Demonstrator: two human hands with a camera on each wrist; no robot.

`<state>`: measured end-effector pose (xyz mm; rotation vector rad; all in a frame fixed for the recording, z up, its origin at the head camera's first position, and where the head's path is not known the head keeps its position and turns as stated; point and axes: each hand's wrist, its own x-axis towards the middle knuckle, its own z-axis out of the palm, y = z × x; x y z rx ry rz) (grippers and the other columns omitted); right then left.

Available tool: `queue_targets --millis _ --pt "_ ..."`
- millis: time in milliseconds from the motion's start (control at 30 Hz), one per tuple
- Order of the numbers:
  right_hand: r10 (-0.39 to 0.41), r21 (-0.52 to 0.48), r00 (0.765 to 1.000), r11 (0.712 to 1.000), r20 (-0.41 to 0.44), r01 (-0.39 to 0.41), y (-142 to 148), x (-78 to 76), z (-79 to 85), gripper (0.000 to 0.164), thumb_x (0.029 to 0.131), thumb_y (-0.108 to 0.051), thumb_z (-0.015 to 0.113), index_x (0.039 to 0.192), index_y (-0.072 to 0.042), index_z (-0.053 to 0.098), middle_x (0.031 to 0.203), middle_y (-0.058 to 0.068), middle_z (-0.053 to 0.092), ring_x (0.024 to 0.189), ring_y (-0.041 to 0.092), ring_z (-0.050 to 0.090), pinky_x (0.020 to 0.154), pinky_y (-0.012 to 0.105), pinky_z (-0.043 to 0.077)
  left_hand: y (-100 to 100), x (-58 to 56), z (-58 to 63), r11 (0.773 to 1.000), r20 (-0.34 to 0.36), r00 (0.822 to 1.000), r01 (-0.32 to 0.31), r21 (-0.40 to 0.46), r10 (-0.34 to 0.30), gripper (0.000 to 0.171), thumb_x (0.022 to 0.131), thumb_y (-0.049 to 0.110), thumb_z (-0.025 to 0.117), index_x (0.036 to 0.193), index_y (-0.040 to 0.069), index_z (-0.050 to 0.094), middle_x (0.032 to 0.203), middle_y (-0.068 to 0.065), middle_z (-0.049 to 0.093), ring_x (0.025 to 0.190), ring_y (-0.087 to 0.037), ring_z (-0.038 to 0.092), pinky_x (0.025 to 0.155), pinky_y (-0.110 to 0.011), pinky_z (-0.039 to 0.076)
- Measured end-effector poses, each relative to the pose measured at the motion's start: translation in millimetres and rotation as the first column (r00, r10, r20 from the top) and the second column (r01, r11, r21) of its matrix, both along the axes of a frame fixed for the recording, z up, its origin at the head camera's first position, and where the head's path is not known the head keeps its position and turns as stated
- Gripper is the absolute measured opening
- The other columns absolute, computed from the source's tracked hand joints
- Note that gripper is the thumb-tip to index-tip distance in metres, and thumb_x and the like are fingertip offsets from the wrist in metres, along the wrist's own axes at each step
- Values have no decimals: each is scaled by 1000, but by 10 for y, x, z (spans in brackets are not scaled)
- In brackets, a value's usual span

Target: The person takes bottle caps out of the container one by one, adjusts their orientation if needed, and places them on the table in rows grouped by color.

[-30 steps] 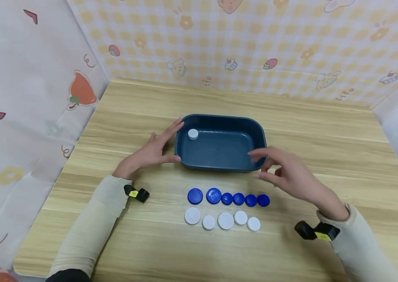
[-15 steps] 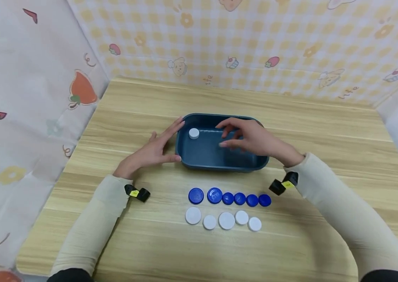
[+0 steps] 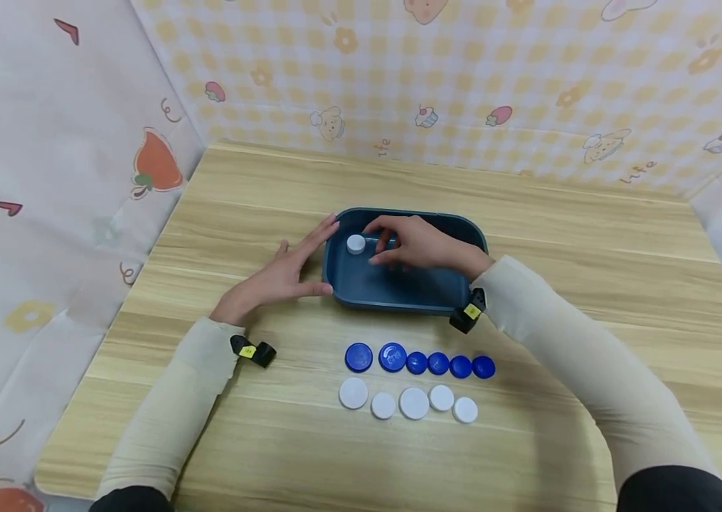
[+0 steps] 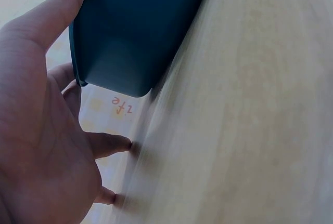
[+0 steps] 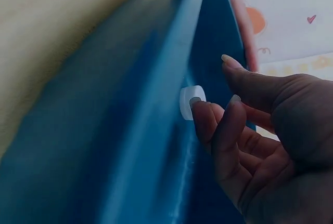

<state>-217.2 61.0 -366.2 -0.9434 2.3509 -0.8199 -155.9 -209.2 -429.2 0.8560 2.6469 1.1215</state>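
A dark blue rectangular tub (image 3: 393, 308) stands on the wooden table, and one white bottle cap (image 3: 356, 244) lies in its left part. My left hand (image 3: 274, 279) rests against the tub's left side, fingers spread, thumb and fingertips at the rim. In the left wrist view, two other fingertips of the left hand (image 4: 47, 115) meet the tabletop. Over the inside of the tub, my right hand (image 3: 421, 245) reaches toward that cap with thumb and index finger apart and nothing between them. In the right wrist view its fingertips overlap the white cap (image 5: 188, 103).
In front of the tub runs a row of several blue caps, large (image 3: 358, 357) and small (image 3: 484, 367). Nearer still is a row of several white caps (image 3: 414, 403). A patterned cloth wall (image 3: 431, 78) rises behind the table, another cloth (image 3: 79, 213) at the left.
My right hand has moved from the tub's right rim leftward, across its inside, close to the white cap. My left hand has stayed at the left rim.
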Motion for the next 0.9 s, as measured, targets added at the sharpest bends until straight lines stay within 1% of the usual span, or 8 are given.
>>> queue_targets --millis 100,233,400,567,700,833,900 --pt "-3 15 1000 1000 6 3 -54 -47 -22 52 90 -25 68 136 -10 48 102 4 60 73 19 61 62 31 53 6 3 8 1000 5 1000 2 -2 -2 98 85 36 73 154 34 4 160 8 -4 144 -24 8 98 -74 -5" --pt "-1 27 1000 1000 24 1 -111 -95 -62 53 90 -24 68 137 -10 47 103 5 59 76 19 61 64 30 54 7 7 20 1000 8 1000 3 -3 -3 97 85 39 72 154 34 4 160 8 -4 144 -23 8 99 -74 -4" --pt "-20 34 997 999 77 17 -170 -130 -124 56 90 -23 69 139 -11 44 102 6 59 80 19 61 66 31 54 1 15 19 1000 12 1000 4 2 -4 97 85 39 72 154 34 4 160 8 -4 144 -23 8 99 -73 -5" --pt "-61 38 990 998 126 57 -200 -162 -227 61 90 -23 69 142 -13 41 99 7 60 79 20 62 68 31 53 -6 14 18 1000 3 1000 13 3 -13 95 84 51 68 154 34 5 160 5 -4 144 -23 7 98 -74 -4" --pt "-71 40 991 997 115 67 -220 -173 -307 60 90 -23 69 142 -14 42 95 6 61 74 20 62 67 31 52 -7 11 18 1000 -1 1000 13 -2 -13 95 84 55 66 154 35 5 160 7 -5 144 -22 7 98 -74 -4" --pt "-71 42 993 997 94 67 -234 -157 -316 54 89 -23 70 138 -14 48 92 6 60 71 20 61 65 31 51 -5 5 19 1000 0 1000 12 -4 -12 95 84 55 66 154 35 5 159 12 -7 144 -21 7 98 -74 -4" --pt "-67 44 994 997 84 64 -245 -149 -312 51 89 -23 70 135 -13 51 93 6 60 70 20 61 64 31 51 -10 3 16 1000 -4 1000 13 -6 -13 95 84 56 65 154 35 5 160 11 -6 144 -21 7 98 -75 -4"
